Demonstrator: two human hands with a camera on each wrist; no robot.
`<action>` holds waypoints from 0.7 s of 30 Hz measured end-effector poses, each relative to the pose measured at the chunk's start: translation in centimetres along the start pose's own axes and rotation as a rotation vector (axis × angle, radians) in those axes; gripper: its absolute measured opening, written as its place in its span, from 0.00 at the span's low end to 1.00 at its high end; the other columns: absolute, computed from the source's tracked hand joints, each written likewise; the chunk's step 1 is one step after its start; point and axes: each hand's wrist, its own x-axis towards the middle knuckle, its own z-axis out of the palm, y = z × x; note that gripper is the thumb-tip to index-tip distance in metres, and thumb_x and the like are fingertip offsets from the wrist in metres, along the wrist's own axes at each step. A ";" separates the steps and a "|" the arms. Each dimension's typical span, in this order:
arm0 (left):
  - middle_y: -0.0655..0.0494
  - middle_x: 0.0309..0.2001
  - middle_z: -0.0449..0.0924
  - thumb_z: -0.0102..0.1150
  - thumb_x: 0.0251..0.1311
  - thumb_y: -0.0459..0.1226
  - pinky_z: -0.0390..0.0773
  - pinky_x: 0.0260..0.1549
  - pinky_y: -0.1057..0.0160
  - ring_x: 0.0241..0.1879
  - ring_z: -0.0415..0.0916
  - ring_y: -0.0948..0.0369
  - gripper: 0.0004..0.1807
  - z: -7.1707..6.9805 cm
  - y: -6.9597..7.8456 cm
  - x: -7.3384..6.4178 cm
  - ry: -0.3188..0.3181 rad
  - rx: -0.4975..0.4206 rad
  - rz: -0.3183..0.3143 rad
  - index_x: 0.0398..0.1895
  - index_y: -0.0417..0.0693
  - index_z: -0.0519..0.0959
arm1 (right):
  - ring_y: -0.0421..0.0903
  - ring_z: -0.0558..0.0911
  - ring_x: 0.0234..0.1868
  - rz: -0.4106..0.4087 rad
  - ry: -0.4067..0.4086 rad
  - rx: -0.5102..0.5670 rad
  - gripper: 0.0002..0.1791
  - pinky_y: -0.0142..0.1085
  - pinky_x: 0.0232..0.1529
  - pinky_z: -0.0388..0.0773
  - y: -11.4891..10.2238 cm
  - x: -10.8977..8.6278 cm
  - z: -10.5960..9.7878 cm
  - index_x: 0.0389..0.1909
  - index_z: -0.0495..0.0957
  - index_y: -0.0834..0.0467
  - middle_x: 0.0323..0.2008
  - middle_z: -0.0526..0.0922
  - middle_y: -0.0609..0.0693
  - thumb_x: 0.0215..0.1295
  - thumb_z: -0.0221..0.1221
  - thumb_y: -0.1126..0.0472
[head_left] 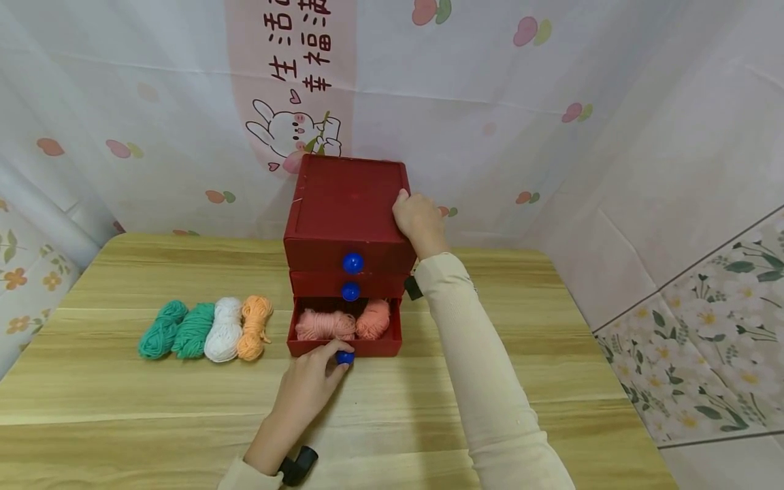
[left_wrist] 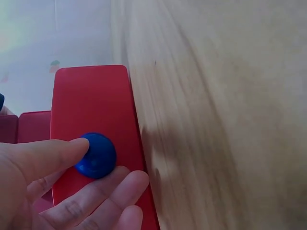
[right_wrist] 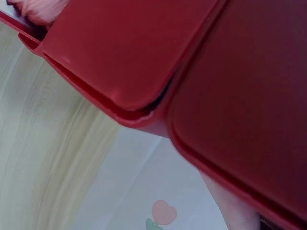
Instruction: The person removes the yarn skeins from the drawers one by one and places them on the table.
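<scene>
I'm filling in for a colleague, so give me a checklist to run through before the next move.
1. Left hand has the bottom knob: ok, pinched.
2. Right hand on the cabinet: ok, at the top's right edge.
3. Bottom drawer open: ok, pulled out.
4. Pink skeins inside it: ok, two lie side by side.
5. Loose skeins out of the drawer's way: ok, all four lie left of the cabinet.
6. Middle drawer fully shut: cannot tell.

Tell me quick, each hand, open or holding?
Left hand: closed, pinching the lowest knob.
Right hand: on the cabinet; can't tell if it's gripping.
</scene>
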 end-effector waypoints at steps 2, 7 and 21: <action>0.63 0.24 0.74 0.65 0.53 0.37 0.61 0.16 0.69 0.20 0.63 0.68 0.12 -0.1 0.1 -0.3 -0.013 0.003 -0.008 0.41 0.61 0.79 | 0.54 0.78 0.40 -0.001 0.001 -0.003 0.32 0.46 0.42 0.76 0.0 0.0 0.0 0.49 0.74 0.64 0.45 0.79 0.60 0.73 0.29 0.45; 0.64 0.24 0.73 0.65 0.53 0.37 0.62 0.17 0.69 0.20 0.63 0.68 0.13 -0.3 0.2 -1.1 -0.031 0.004 -0.023 0.41 0.62 0.79 | 0.54 0.78 0.41 0.005 -0.001 -0.010 0.32 0.46 0.43 0.76 -0.1 0.1 -0.1 0.51 0.74 0.64 0.46 0.79 0.60 0.73 0.29 0.45; 0.63 0.29 0.79 0.64 0.55 0.37 0.62 0.18 0.67 0.21 0.63 0.66 0.13 -0.8 0.5 -2.5 -0.108 0.017 -0.034 0.42 0.64 0.78 | 0.55 0.78 0.44 0.003 -0.005 0.003 0.32 0.47 0.45 0.76 0.0 0.1 -0.1 0.52 0.73 0.65 0.49 0.78 0.61 0.73 0.29 0.45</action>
